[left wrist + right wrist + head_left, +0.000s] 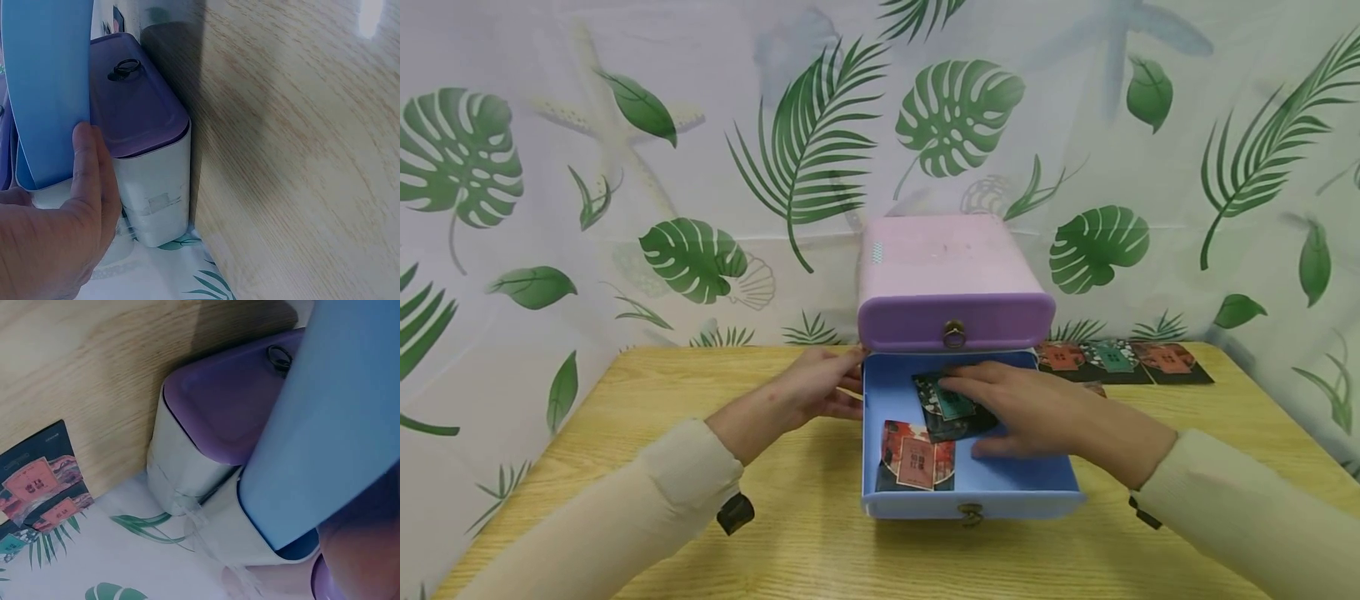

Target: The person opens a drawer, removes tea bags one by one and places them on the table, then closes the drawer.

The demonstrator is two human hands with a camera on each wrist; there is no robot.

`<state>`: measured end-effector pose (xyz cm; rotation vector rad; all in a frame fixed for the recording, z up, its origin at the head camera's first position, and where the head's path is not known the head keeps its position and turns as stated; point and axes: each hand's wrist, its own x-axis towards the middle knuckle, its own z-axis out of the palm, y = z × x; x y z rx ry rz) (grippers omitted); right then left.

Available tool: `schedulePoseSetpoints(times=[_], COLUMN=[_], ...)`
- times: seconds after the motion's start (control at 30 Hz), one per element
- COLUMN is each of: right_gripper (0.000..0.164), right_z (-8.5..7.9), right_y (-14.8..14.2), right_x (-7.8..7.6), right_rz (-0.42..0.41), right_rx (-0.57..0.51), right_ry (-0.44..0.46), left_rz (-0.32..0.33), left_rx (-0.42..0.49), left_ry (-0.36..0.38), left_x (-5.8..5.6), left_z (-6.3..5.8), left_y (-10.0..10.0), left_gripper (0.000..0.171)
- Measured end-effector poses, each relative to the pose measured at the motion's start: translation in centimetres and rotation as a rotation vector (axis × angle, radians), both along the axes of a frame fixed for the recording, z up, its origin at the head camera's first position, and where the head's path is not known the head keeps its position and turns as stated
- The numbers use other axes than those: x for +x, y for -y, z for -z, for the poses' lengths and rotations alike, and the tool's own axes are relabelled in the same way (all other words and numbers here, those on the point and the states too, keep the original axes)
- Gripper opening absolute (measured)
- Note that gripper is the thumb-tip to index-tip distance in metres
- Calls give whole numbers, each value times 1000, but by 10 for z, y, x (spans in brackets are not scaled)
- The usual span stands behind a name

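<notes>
Neither hand is clenched on anything: the right hand reaches into the pulled-out blue drawer, its extended fingers resting on a green-labelled packet, thumb apart, while the left hand lies with straight fingers against the drawer's outer wall. From my end, I place that packet on the drawer floor, tilted, just beyond a red packet near the front-left corner. I judge both packets thin, light and slightly stiff, their printed faces perhaps slick, so I would pinch an edge and avoid creasing the middle. The drawer I take for light, rigid plastic, best moved by its brass-coloured pull. My head feed alone shows what lies inside; the left wrist feed adds a purple lower drawer beneath the blue one, which the head camera cannot see. On the right wrist feed the hand seems only a dim blur, so I cannot judge its fingertip pressure.
</notes>
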<state>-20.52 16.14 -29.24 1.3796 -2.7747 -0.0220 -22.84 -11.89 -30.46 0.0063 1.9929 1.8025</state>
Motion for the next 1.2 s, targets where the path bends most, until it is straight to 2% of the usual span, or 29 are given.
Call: schedulePoseSetpoints(times=[0.17,0.57,0.73,0.9,1.07,1.2], right_gripper=[80,62,47,33,34,38], right_z=[5,5,7,5,0,0], right_y=[3,0,-1,-4,-8,-15], right_x=[-7,-6,-5,-2,2,3], right_rz=[7,-61,-82,-96,-124,-175], right_rx=[-15,4,-36,-89,-130,-203], right_ry=[19,-72,-132,-229,-296,-329], left_rz=[2,-30,-32,-23,-22,-24], left_rx=[9,22,23,19,13,14], left_ry=[-5,-9,-3,4,6,14], left_x=[0,1,1,1,1,1], left_z=[1,4,3,3,2,2], left_y=[0,-3,-2,-2,-1,-2], left_gripper=[55,58,58,58,58,57])
